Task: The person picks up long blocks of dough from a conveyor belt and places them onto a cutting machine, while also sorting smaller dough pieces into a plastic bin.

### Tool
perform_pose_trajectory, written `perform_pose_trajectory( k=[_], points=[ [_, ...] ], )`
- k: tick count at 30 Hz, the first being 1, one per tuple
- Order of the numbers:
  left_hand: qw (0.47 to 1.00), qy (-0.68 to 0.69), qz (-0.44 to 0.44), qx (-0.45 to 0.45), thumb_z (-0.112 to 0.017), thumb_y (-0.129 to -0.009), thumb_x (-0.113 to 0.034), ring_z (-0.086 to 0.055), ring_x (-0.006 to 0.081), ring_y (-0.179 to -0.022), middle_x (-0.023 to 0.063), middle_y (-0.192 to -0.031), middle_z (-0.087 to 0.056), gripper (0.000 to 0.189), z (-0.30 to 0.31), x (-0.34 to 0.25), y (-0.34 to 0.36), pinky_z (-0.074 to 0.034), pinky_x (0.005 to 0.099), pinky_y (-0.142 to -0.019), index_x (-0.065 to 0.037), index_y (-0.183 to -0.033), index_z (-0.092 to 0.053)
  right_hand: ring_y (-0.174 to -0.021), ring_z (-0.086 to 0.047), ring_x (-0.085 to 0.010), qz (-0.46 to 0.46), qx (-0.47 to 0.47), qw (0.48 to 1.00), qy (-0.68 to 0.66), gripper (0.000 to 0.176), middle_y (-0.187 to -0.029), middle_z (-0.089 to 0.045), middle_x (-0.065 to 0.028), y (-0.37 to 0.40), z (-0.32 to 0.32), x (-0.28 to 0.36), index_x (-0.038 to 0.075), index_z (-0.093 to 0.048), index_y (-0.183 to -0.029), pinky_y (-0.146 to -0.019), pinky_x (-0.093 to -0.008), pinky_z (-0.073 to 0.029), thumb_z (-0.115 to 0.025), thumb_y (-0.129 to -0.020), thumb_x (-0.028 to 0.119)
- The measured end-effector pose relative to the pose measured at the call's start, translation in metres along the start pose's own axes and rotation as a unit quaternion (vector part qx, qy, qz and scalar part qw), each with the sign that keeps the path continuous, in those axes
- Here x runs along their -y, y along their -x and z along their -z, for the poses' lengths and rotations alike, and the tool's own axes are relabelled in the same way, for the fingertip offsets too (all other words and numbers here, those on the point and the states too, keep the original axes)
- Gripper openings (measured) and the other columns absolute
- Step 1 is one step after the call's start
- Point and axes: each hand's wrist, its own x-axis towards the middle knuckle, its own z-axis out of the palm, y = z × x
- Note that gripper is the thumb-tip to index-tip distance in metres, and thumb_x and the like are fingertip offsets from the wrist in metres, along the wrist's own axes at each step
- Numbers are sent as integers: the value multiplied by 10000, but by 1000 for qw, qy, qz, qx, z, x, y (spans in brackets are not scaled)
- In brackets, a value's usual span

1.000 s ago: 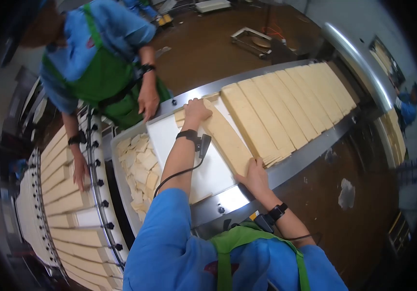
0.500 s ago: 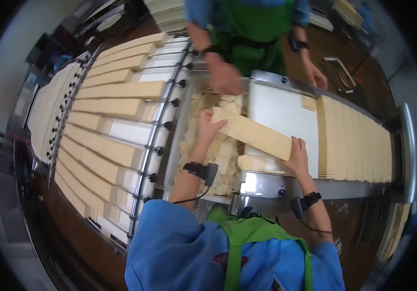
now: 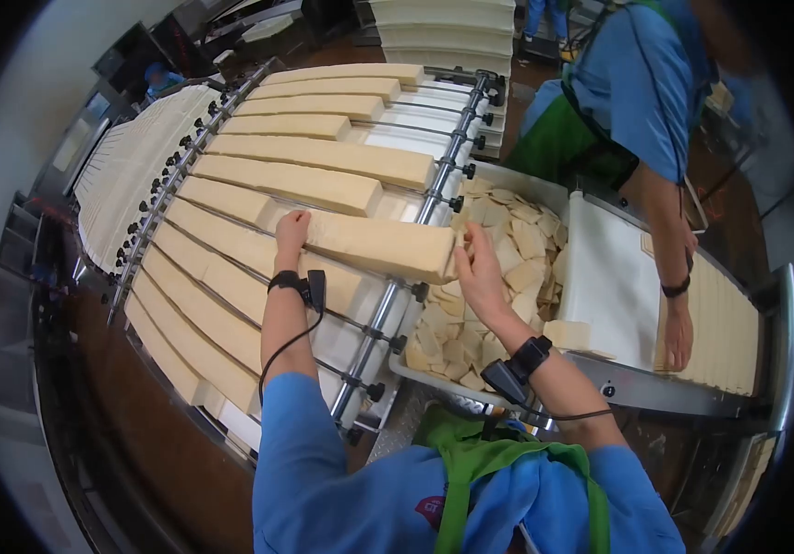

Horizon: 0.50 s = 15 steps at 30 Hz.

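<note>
A long pale-yellow bar [image 3: 383, 244] with squared ends is held level between my two hands, over the right edge of the slotted conveyor. My left hand [image 3: 291, 233] is closed on its left end. At the other end, my right hand [image 3: 480, 277] grips the right end, fingers on the end face. Similar long bars [image 3: 323, 157] lie side by side in the conveyor lanes, beneath and around the held one. Just right of my right hand is a bin [image 3: 406, 365] full of thin, flat, pale pieces [image 3: 521, 235].
A metal rail [image 3: 448, 171] with black knobs crosses the conveyor's right edge. Beyond the bin stands a white board [image 3: 605, 286] with a short pale block [image 3: 568, 334] at its near edge. A co-worker's hand [image 3: 678, 337] rests by a row of upright pale slabs [image 3: 720, 323].
My hands have carried the bar left, from above the bin and white board to the conveyor's edge. The co-worker has moved right, reaching toward the slabs.
</note>
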Motion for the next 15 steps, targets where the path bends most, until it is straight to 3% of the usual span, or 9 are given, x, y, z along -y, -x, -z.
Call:
perform_pose_trajectory(
  k=[2,4,5,7,10,15],
  points=[
    [996,-80,25,31,-489,-825,-371,-572,351,-881,205,-948,-606,392,6,3,-11,-441,396,-781,-9,-901,-619,-672,-480,-178,13,8,1000,10,413,-971,-475,-129,-6,-17,5,12,-387,-1211,-615,-279,-416,-498,-820,82],
    [986,-148,61,42,-494,-815,-378,-558,354,-893,196,-951,-608,387,13,3,-20,-430,418,-796,-26,-918,-620,-646,-480,-176,20,21,999,21,422,-948,-480,-130,-11,-30,7,11,-397,-1198,-598,-286,-419,-510,-797,79],
    [980,-197,5,35,-502,-809,-374,-552,362,-895,211,-950,-598,389,18,6,-22,-429,420,-797,-18,-915,-615,-634,-481,-175,23,27,999,25,426,-937,-483,-130,-13,-37,8,10,-402,-1191,-589,-290,-420,-517,-786,78],
    [950,-294,-104,20,-516,-796,-367,-540,379,-897,240,-948,-577,393,39,0,-13,-426,425,-799,-2,-910,-605,-679,-500,-194,21,32,999,38,441,-925,-489,-138,-16,-45,9,4,-410,-1179,-624,-304,-427,-535,-763,80],
    [945,-286,-154,-41,-478,-805,-399,-530,401,-889,252,-906,-569,424,58,-7,-7,-428,440,-788,4,-861,-600,-788,-526,-228,38,36,998,37,464,-940,-503,-146,-21,-64,1,1,-418,-1168,-707,-319,-431,-555,-731,77],
    [965,-239,-71,-81,-542,-778,-317,-534,357,-842,198,-863,-583,306,50,9,4,-434,441,-742,-14,-805,-578,-1010,-490,-318,-37,116,990,-71,497,-1098,-498,-195,-9,-93,-32,-10,-428,-1165,-878,-358,-394,-523,-681,54]
  ],
)
